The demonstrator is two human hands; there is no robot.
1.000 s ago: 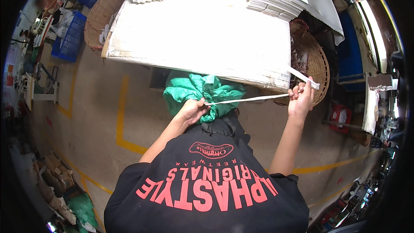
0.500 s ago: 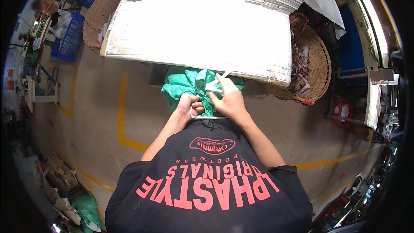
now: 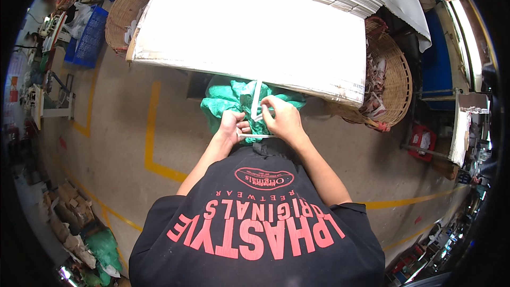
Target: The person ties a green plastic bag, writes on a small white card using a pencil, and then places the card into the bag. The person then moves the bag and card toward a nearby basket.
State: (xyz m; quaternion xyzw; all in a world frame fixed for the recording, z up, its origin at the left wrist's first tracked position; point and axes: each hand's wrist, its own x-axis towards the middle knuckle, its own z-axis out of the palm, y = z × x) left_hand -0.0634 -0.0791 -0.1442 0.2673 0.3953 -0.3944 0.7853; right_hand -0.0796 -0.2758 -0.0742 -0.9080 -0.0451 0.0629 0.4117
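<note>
White strip: it is seen at the mouth of the green sack, just to the left of the right hand.
Way it lies: one long piece is pointed away from the body, toward the white table; another piece is laid sideways, low across the sack, from the left hand toward the right.
Nearer hand: the upright piece is met more closely by the right hand.
Left hand: its fingers are curled in and seem clamped on the strip, beside the bunched sack.
Right hand: its fingers are bent, tips turned left; whether they are pressed together cannot be told.
Arms: both are reached forward, and the hands are held close, but apart.
</note>
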